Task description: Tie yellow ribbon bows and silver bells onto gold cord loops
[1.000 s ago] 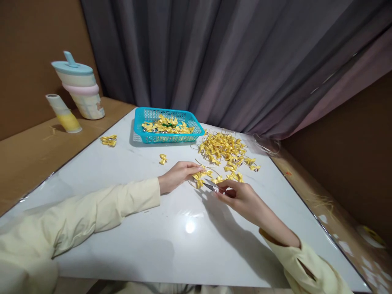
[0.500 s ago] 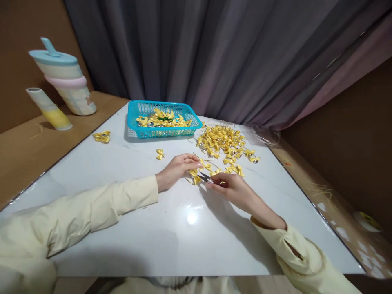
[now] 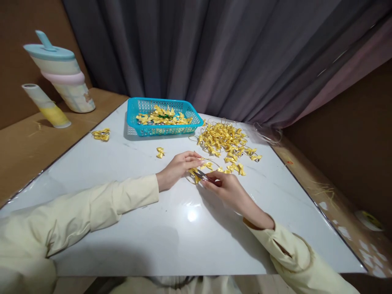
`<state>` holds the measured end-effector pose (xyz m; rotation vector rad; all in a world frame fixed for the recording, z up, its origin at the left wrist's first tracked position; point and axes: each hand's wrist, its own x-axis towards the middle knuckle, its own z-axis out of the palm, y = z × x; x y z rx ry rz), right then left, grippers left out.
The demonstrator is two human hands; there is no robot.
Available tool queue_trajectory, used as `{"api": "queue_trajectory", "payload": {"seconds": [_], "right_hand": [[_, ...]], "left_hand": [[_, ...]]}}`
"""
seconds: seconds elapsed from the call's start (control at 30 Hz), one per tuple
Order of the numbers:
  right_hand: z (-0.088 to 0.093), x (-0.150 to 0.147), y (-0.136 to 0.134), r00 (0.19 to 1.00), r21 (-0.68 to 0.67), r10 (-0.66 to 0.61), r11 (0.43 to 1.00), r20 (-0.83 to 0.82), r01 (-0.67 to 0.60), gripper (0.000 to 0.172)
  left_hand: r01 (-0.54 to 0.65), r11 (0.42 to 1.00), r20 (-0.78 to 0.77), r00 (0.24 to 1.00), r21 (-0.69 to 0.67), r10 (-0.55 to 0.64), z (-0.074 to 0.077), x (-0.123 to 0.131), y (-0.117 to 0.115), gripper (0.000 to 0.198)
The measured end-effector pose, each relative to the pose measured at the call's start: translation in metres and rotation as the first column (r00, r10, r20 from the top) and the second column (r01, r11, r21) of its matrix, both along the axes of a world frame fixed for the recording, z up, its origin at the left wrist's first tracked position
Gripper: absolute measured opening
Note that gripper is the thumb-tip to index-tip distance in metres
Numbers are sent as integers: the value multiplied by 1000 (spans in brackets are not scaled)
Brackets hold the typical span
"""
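Note:
My left hand is closed, pinching a thin cord with a yellow ribbon bow just below the fingertips. The cord loops out around the bow. In my right hand is a pair of small dark scissors, its blades pointing left and lying against or just over the bow. Whether the blades touch the ribbon I cannot tell. Just behind my fingers lies a large pile of yellow bows with cords and silvery bells. A single bow rests left of my left hand.
A blue plastic basket holding bows stands at the back of the white table. More bows lie at the left. A tumbler and a yellow-white tube stand on the left ledge. A grey curtain hangs behind.
My right hand has shifted slightly left, bringing the scissors from beside the bow onto it. The blades look closer together. My left hand stays nearly where it was.

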<state>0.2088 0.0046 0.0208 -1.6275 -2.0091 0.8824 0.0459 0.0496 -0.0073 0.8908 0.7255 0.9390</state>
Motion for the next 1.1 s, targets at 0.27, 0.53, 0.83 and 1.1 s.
{"api": "queue_trajectory", "payload": {"seconds": [0.27,0.53,0.83,1.1], "right_hand": [[-16,-5,-7,997,234,19,971,79,-37,17],[-13,0,-8,999,233,15,972,35,-22,18],[-14,-10,-9,999,152,-22,988,-43,28,22],[1,-2,-6,989,13,-78,997,-126,80,25]], "left_hand": [[-28,999,77,997,-23,29,-4,0,4,19],[-83,994,101,991,-78,90,-3,0,5,16],[-78,996,100,992,-38,81,-6,0,6,16],[-73,996,119,990,-53,79,-6,1,5,17]]}}
